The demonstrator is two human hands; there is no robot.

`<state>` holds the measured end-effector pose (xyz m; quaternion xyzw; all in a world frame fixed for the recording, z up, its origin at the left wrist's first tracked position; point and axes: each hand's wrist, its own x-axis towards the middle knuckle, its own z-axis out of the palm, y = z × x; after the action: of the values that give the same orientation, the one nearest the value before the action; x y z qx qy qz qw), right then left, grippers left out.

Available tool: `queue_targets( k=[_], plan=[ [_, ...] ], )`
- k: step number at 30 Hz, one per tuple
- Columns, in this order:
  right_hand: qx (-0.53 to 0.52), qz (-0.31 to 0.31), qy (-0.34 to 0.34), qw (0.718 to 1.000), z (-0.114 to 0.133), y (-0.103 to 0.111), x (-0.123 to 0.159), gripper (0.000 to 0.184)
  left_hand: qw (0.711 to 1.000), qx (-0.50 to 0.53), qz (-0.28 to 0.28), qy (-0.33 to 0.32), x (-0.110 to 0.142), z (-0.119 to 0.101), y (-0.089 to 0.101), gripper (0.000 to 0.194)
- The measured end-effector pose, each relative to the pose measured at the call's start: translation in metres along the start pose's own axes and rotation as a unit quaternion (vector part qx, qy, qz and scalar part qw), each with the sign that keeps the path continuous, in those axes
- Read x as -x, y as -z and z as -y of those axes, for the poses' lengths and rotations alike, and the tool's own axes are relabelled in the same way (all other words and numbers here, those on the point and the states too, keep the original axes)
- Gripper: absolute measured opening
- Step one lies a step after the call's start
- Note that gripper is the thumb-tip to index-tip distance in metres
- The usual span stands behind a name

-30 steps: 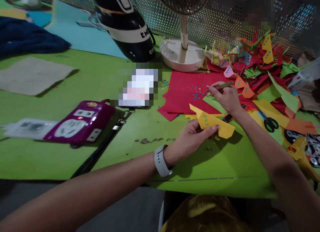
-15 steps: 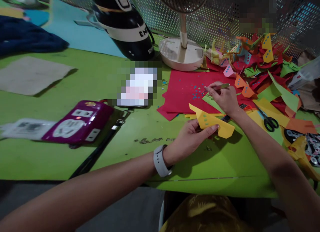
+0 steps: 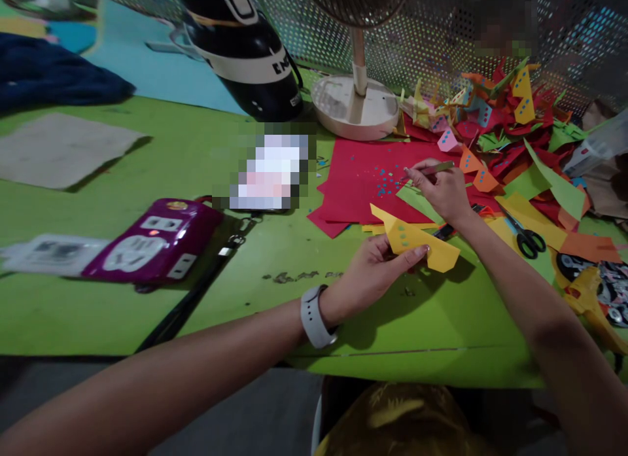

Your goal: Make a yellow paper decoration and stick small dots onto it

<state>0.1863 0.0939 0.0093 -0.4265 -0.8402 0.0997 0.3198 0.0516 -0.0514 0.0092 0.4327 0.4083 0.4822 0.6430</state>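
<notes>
In the head view, just right of the frame's centre, the left hand [image 3: 366, 273] pinches a folded yellow paper piece [image 3: 413, 233] between thumb and fingers; the piece is stiff and angular, with a pointed end at upper left and a short row of bluish dots on its face. Above and right of it, the right hand [image 3: 444, 191] grips a slim, smooth tool [image 3: 441, 168] in closed fingers, its tip near a scatter of tiny blue bits [image 3: 385, 180] on a flat, matt red sheet [image 3: 356, 175]; whether the tip holds a bit is too small to tell. A pale rubbery-looking band [image 3: 316, 317] circles the left wrist. In the upper right, a crumpled heap of cut paper [image 3: 524, 93] rises in angular red, orange, yellow and green folds, several dotted, before a perforated panel [image 3: 417, 50]. Scissors [image 3: 532, 243] with black loop handles lie on paper scraps at right. At left of centre, a glossy purple socket box [image 3: 147, 243] with rounded edges rests on the scuffed green tabletop [image 3: 220, 325]. Against the frame half a second ago, hardly anything differs: the yellow paper piece stays in the same grasp, and the slim tool's rear end sits slightly farther right and higher, while the right hand remains by the blue bits.
</notes>
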Motion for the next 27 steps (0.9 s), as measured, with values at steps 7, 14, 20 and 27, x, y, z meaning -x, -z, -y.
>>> queue_targets(
  k=[7,14,20,27],
  plan=[
    [-0.057,0.003,-0.012,0.998,-0.0048,0.0012,-0.0027,0.025,1.0,-0.015,-0.002,0.005,0.0009,-0.0021,-0.0009,0.019],
    [-0.081,0.001,-0.02,0.997,-0.0073,0.0016,-0.0048,0.025,1.0,-0.028,-0.002,0.004,0.0011,-0.0007,0.0,0.019],
    [-0.08,0.0,-0.022,0.997,-0.0055,-0.0006,-0.0033,0.025,1.0,-0.014,-0.001,0.006,0.0009,-0.0003,-0.0002,0.021],
    [-0.051,0.004,-0.015,0.999,-0.0025,-0.0023,-0.0009,0.025,1.0,-0.015,0.0,0.002,0.0002,-0.0004,0.0,0.022]
  ],
)
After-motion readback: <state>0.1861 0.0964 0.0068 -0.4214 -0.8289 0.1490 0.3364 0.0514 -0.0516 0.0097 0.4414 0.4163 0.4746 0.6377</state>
